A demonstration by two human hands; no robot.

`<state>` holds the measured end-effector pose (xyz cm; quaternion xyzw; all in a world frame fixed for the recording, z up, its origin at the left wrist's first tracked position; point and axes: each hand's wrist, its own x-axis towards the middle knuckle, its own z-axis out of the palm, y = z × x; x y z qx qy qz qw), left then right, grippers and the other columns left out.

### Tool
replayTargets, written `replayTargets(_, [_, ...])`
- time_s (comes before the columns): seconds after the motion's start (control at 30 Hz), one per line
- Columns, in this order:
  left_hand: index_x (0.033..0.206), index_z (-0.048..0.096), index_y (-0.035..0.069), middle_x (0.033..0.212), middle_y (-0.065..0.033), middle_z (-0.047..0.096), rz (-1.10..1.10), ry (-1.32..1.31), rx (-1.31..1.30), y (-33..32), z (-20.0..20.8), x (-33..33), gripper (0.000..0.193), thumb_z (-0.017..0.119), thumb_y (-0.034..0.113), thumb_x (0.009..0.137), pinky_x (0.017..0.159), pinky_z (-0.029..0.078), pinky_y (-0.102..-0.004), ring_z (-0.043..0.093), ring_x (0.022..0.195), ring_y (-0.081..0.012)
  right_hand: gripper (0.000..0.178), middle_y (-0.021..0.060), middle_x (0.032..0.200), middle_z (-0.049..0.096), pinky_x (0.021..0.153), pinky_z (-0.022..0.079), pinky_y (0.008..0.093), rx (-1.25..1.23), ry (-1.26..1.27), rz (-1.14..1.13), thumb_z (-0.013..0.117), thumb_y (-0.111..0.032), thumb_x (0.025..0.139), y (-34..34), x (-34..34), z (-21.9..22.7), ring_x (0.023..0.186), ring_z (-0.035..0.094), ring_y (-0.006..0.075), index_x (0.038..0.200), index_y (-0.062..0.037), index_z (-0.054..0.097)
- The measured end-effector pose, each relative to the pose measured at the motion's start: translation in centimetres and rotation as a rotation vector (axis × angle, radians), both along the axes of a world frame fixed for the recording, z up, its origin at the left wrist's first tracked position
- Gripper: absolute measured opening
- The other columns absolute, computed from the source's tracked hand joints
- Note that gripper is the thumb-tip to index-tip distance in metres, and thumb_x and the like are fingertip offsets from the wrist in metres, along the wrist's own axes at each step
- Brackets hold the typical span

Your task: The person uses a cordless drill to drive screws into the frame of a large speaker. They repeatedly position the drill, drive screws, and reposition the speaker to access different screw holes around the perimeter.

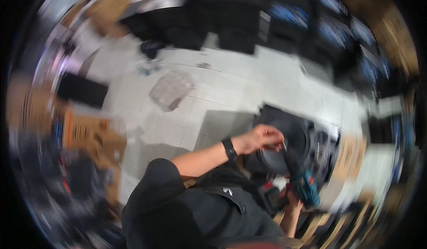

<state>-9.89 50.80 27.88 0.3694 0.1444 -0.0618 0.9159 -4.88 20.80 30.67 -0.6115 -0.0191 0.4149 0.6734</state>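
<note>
My right hand point(291, 198) is wrapped round the grip of a teal and black cordless drill point(308, 187) at the lower right, its front end pointing away from me. My left hand point(263, 138), with a dark band on the wrist, is ahead of the drill. Its fingers are curled together, and a small pale sliver shows at their tips, too blurred to name. Beneath that hand stands a black boxy thing with round shapes on its face point(293, 126), perhaps a speaker cabinet. Whether the left hand touches it I cannot tell.
Black cabinets point(235, 20) line the far side, with blue-patterned items point(331, 31) at the far right. A crumpled pale bag point(172, 89) lies on the light tiled floor point(240, 77). Cardboard boxes point(91, 131) stand at the left. Wooden slats point(356, 224) are at the lower right.
</note>
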Motion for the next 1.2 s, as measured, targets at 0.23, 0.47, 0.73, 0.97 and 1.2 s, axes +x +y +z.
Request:
replayTargets(0.23, [0.115,0.066,0.007,0.107,-0.0061,0.073,-0.743,0.086,0.112,-4.2,-4.5,7.7,0.022,0.065,0.027,0.107,0.098,0.058,-0.0373,0.071,0.103,-0.0175,0.086,0.0154,0.154,0.057,0.117,0.044,0.0406,-0.337,-0.538,-0.246,0.085,-0.010,0.081,-5.8,-10.6,-0.6,0.138,0.059,0.0268,0.157,-0.0039,0.047])
replayTargets(0.47, [0.114,0.069,0.006,0.102,-0.0051,0.074,-1.167,0.300,0.062,-11.0,-7.9,10.3,0.023,0.070,0.027,0.103,0.095,0.058,-0.0343,0.071,0.097,-0.0144,0.089,0.0148,0.150,0.061,0.117,0.045,0.0398,-0.163,-0.221,-0.612,0.086,-0.006,0.078,-6.7,-15.5,-2.2,0.133,0.063,0.0281,0.158,-0.0064,0.047])
replayTargets(0.73, [0.128,0.067,0.003,0.123,-0.0121,0.072,-1.608,0.310,0.307,-14.3,-14.4,18.4,0.057,0.047,0.054,0.111,0.099,0.053,-0.0345,0.067,0.108,-0.0179,0.087,0.0158,0.149,0.061,0.117,0.046,0.0397,-0.463,-0.237,-0.974,0.086,-0.006,0.079,-0.8,-19.6,-6.8,0.133,0.063,0.0270,0.157,-0.0043,0.048])
replayTargets(0.97, [0.120,0.071,0.008,0.113,-0.0056,0.075,-1.859,0.183,0.772,-19.7,-27.9,27.3,0.062,0.040,0.061,0.110,0.097,0.051,-0.0383,0.069,0.102,-0.0191,0.091,0.0221,0.144,0.063,0.117,0.043,0.0388,-0.488,-0.069,-1.439,0.086,-0.021,0.081,7.1,-20.3,-11.3,0.133,0.061,0.0266,0.156,0.0080,0.043])
replayTargets(1.2, [0.115,0.075,0.006,0.103,-0.0059,0.080,-1.784,0.233,1.023,-25.0,-41.9,29.7,0.062,0.036,0.054,0.113,0.078,0.051,-0.0351,0.073,0.087,-0.0188,0.088,0.0131,0.142,0.063,0.114,0.046,0.0374,-0.554,0.169,-1.440,0.086,-0.016,0.082,6.1,-18.9,-18.6,0.126,0.063,0.0271,0.158,0.0001,0.044])
